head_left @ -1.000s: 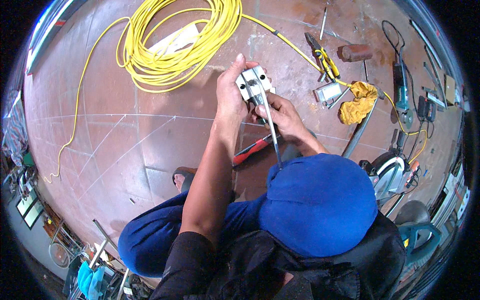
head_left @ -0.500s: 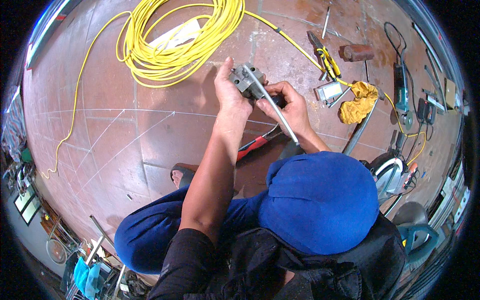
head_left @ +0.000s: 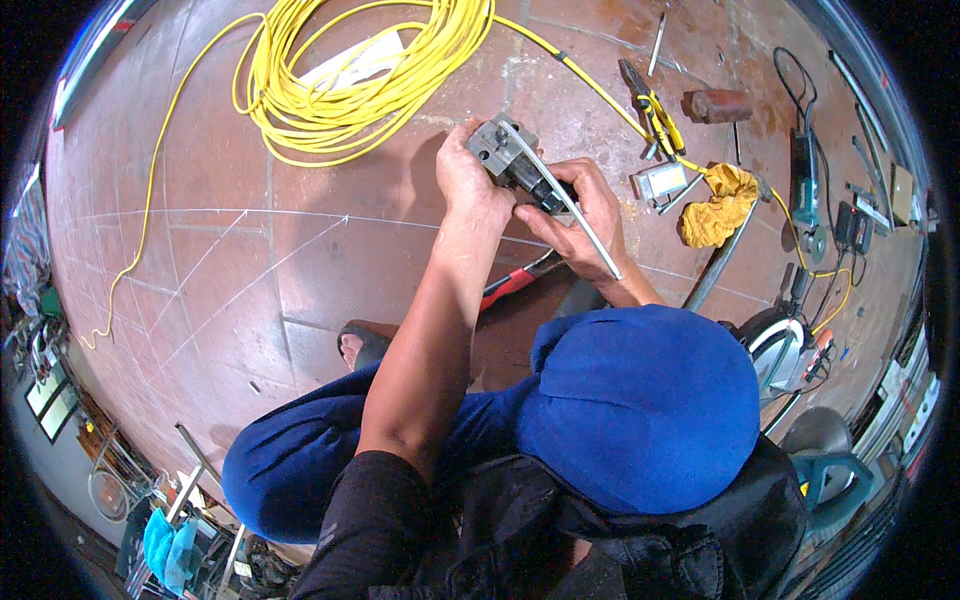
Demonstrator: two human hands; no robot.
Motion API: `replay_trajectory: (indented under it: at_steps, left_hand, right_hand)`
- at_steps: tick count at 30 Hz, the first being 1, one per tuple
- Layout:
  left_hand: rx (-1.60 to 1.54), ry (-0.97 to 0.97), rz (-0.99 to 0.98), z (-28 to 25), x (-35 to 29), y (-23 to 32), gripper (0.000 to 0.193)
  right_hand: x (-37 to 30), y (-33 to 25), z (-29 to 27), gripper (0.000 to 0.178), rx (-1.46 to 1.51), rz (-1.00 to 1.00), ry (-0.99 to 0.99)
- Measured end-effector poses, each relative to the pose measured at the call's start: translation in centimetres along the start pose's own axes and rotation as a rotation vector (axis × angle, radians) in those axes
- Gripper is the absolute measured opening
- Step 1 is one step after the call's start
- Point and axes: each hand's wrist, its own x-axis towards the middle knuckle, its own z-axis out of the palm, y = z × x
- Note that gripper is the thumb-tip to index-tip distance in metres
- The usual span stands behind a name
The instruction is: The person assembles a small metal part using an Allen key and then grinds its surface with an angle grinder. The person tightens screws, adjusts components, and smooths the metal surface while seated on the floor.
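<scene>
Both my hands hold a grey metal block (head_left: pixel 492 152) with a dark cylindrical neck (head_left: pixel 532 185) above the floor. My left hand (head_left: pixel 470 182) cups the block from its left side, the fingers partly hidden behind it. My right hand (head_left: pixel 592 220) is closed around the black lower end of the neck, its thumb toward the left hand. A long thin metal rod (head_left: pixel 578 214) runs from the block's top across the neck and over my right hand. Which kind of tool this is, I cannot tell. Below my hands lies a red-handled tool (head_left: pixel 513 286), partly covered by my left forearm.
A coiled yellow cable (head_left: pixel 450 55) lies beyond my hands on the tiled floor (head_left: pixel 215 290). To the right are yellow-black pliers (head_left: pixel 655 122), a rusty cylinder (head_left: pixel 720 106), a small box (head_left: pixel 660 182), a yellow glove (head_left: pixel 722 207) and a teal angle grinder (head_left: pixel 804 175).
The block and neck have tilted slightly, showing more of the dark neck. My right hand and the rod's lower end have shifted a little to the right.
</scene>
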Motion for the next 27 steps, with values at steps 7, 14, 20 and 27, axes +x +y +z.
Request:
replay_trajectory:
  at_steps: [7,14,20,27]
  left_hand:
    - [-0.089,0.011,0.03,0.5,-0.7,1.3,0.046]
    - [0.023,-0.001,0.05,1.1,-1.3,-2.7,0.054]
    - [-0.112,-0.058,0.047,0.1,-1.2,-3.1,0.06]
    - [-0.007,-0.152,0.128,0.0,-0.6,-2.5,0.081]
  right_hand:
    - [-0.3,1.0,0.0,0.048,0.385,0.076,0.305]
    - [3.8,2.6,3.7,0.086,0.404,0.066,0.355]
    - [3.3,2.4,3.7,0.063,0.642,0.125,0.342]
    - [1.5,2.1,2.9,0.037,0.479,0.256,0.336]
